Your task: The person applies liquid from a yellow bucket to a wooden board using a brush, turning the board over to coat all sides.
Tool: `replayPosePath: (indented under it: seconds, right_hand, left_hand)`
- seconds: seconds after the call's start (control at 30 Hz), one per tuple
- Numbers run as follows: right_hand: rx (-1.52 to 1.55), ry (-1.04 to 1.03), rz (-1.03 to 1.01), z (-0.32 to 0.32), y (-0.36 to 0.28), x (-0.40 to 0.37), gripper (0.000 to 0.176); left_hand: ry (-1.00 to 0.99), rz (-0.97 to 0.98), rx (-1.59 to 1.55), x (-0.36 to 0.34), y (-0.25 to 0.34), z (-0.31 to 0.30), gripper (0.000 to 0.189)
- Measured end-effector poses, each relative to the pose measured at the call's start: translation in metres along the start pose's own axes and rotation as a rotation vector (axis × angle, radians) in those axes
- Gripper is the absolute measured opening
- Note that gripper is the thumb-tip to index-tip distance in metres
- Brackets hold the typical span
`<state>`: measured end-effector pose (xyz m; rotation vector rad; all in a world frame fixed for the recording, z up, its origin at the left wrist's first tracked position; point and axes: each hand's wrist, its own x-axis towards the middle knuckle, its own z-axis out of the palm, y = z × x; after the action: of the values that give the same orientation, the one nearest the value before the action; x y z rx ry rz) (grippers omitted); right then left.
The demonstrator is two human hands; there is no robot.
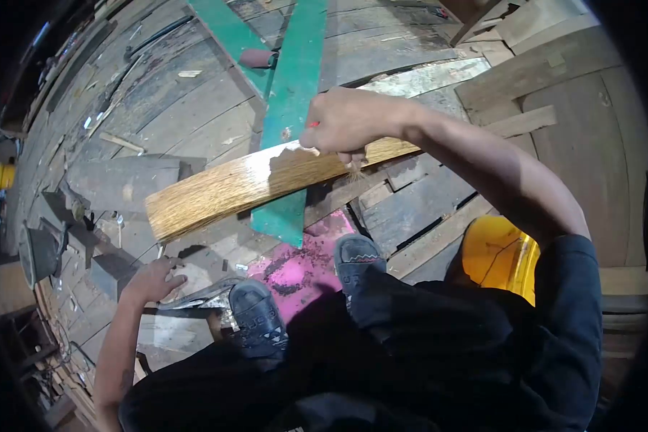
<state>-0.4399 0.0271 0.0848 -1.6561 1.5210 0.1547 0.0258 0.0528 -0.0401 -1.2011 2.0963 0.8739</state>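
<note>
Lettering on the sandals, too blurred to read w/ certainty. Wood beam: golden-brown, dark streaky grain, bright glare mid-length; lies across the green board, beyond the feet. R hand closed on what's prob. a brush, bristle tips showing, at the beam's R part; hand hides the rest. L hand open, fingers loosely spread, near the beam's L end.
</note>
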Motion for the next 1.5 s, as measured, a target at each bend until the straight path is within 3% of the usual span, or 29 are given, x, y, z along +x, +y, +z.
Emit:
replayPosePath:
  seconds: [0.07, 0.1, 0.2, 0.27, 0.33, 0.4, 0.5, 0.53, 0.6, 0.67, 0.73, 0.8, 1.03, 1.07, 1.13, 1.37, 1.5]
  right_hand:
    - [-0.045, -0.011, -0.094, 0.004, -0.026, 0.0, 0.042]
    - [-0.207, 0.093, -0.215, 0.014, -0.027, 0.011, 0.043]
    - [-0.26, 0.158, -0.38, 0.03, -0.05, 0.021, 0.043]
    - [-0.183, 0.124, -0.34, 0.032, -0.078, 0.012, 0.042]
    - [-0.092, 0.157, -0.512, 0.041, -0.101, 0.017, 0.041]
    - [-0.043, 0.152, -0.558, 0.048, -0.12, 0.02, 0.041]
    - [0.036, 0.173, -0.644, 0.061, -0.142, 0.023, 0.039]
    - [0.064, 0.2, -0.685, 0.065, -0.147, 0.025, 0.038]
    - [0.084, 0.253, -0.752, 0.072, -0.156, 0.027, 0.036]
    - [0.133, 0.176, -0.796, 0.073, -0.164, 0.025, 0.035]
    - [0.198, 0.161, -0.806, 0.074, -0.17, 0.026, 0.036]
    - [0.257, 0.197, -0.857, 0.073, -0.174, 0.029, 0.035]
    - [0.301, 0.324, -0.982, 0.069, -0.154, 0.048, 0.04]
    - [0.301, 0.32, -0.979, 0.066, -0.144, 0.051, 0.04]
    - [0.449, 0.067, -0.711, 0.054, -0.119, 0.041, 0.044]
    - [0.434, 0.06, -0.421, 0.02, -0.032, 0.027, 0.05]
    - [0.185, 0.061, -0.262, 0.003, 0.022, 0.018, 0.042]
  left_hand:
    - [0.017, 0.053, 0.038, 0.004, -0.007, 0.004, 0.047]
    - [0.009, 0.07, 0.019, 0.008, -0.017, 0.009, 0.048]
    - [0.013, 0.058, 0.04, 0.007, -0.016, 0.009, 0.048]
    - [-0.004, 0.07, 0.011, 0.005, -0.017, 0.01, 0.05]
    - [0.023, 0.101, 0.063, 0.005, -0.016, 0.01, 0.053]
    - [0.039, 0.111, 0.043, 0.007, -0.021, 0.014, 0.054]
    - [-0.109, -0.223, 0.084, 0.007, -0.005, 0.005, 0.057]
    - [-0.11, -0.226, 0.088, 0.002, 0.003, 0.001, 0.057]
    - [-0.046, -0.167, -0.156, -0.008, 0.013, -0.005, 0.059]
    - [-0.047, -0.136, -0.113, 0.0, -0.005, 0.008, 0.059]
    - [0.143, 0.089, 0.042, 0.009, -0.035, 0.032, 0.053]
    - [0.161, 0.199, 0.039, 0.013, -0.038, 0.03, 0.052]
    - [0.03, -0.043, -0.116, 0.006, -0.016, 0.014, 0.059]
    - [0.01, -0.025, -0.037, 0.007, -0.017, 0.013, 0.058]
    - [-0.026, 0.016, 0.122, 0.01, -0.014, 0.007, 0.054]
    - [-0.021, 0.045, 0.066, 0.008, -0.013, 0.005, 0.053]
    - [-0.04, 0.036, 0.097, 0.01, -0.012, 0.004, 0.053]
